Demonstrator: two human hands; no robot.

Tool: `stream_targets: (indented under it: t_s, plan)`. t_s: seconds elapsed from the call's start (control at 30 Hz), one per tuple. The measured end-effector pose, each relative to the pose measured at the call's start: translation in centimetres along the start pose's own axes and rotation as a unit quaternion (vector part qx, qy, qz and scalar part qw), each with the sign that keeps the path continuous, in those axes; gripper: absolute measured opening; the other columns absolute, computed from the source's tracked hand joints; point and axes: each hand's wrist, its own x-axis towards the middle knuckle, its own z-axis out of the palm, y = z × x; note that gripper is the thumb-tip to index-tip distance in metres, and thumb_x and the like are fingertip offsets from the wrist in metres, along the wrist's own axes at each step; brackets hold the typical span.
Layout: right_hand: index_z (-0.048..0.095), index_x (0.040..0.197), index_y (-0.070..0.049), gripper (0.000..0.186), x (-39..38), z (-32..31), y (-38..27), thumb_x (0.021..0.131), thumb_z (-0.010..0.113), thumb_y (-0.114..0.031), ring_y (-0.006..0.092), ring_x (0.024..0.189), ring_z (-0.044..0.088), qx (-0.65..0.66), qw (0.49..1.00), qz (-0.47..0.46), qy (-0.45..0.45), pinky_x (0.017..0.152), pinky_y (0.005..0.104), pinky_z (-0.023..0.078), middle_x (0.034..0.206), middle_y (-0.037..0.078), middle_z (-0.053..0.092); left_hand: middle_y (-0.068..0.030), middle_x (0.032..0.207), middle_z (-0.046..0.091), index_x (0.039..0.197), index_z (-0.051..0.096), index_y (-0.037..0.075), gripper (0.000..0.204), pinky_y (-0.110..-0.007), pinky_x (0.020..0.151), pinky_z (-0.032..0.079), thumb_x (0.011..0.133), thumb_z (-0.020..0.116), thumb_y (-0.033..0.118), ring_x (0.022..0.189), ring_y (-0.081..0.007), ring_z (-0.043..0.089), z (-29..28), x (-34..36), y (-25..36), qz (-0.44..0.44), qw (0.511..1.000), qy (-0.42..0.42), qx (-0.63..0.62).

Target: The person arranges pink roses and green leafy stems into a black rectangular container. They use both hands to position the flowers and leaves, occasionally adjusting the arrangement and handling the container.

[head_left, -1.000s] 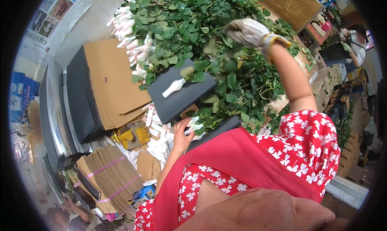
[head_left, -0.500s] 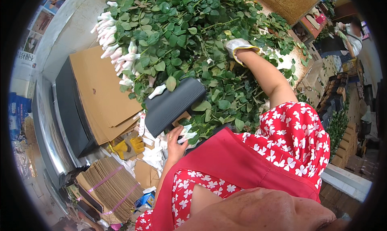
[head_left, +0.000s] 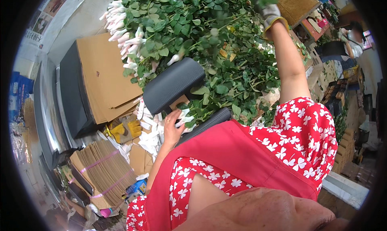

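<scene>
A heap of long-stemmed roses [head_left: 189, 21] with green leaves covers the work surface, their heads in white net sleeves [head_left: 117, 23] at the left. My right hand [head_left: 272, 16], in a white glove with a yellow cuff, is stretched to the far right. It grips the leafy end of a rose stem, blurred by motion; that stem's sleeved head [head_left: 175, 59] hangs above a dark ribbed pad [head_left: 175, 84]. My bare left hand [head_left: 172, 127] is closed around a few sleeved rose heads [head_left: 186, 117], between this pad and a second ribbed pad [head_left: 209, 124].
Cardboard sheets [head_left: 107, 78] lean at the left, above yellow work gloves [head_left: 124, 129] and white paper scraps [head_left: 149, 144]. Below lies a strapped cardboard stack [head_left: 102, 166]. A co-worker [head_left: 354, 41] stands at the far right.
My right hand has moved up and away to the right, drawing a rose with it. The rose's head has slid off the ribbed pad. My left hand stays at the sleeved heads.
</scene>
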Motion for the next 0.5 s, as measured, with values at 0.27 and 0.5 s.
stream_targets:
  t_s: [0.27,0.5]
  plan:
    - [0.068,0.112,-0.013,0.038,1.0,-7.5,-0.3,0.095,0.051,-0.042,0.0356,0.105,0.064,0.359,0.916,0.180,-0.006,0.089,0.0468,0.050,0.115,0.013,0.069,-0.0142,0.125,0.061,0.123,0.061,0.004,0.057,-0.041,0.102,0.042,0.069,0.078,0.003,0.117,-0.0335,0.057,0.0,-0.2,0.0,0.015,1.000,0.019,-0.013]
    - [0.074,0.101,-0.016,0.028,-2.2,-7.2,-11.8,0.091,0.053,-0.031,0.0311,0.083,0.070,0.482,0.872,0.026,-0.078,0.082,0.0399,0.057,0.094,0.012,0.073,-0.0143,0.127,0.059,0.126,0.060,0.006,0.060,-0.044,0.105,0.038,0.069,0.077,0.003,0.119,-0.0339,0.054,0.2,-0.8,-0.4,-0.010,1.000,0.008,-0.014]
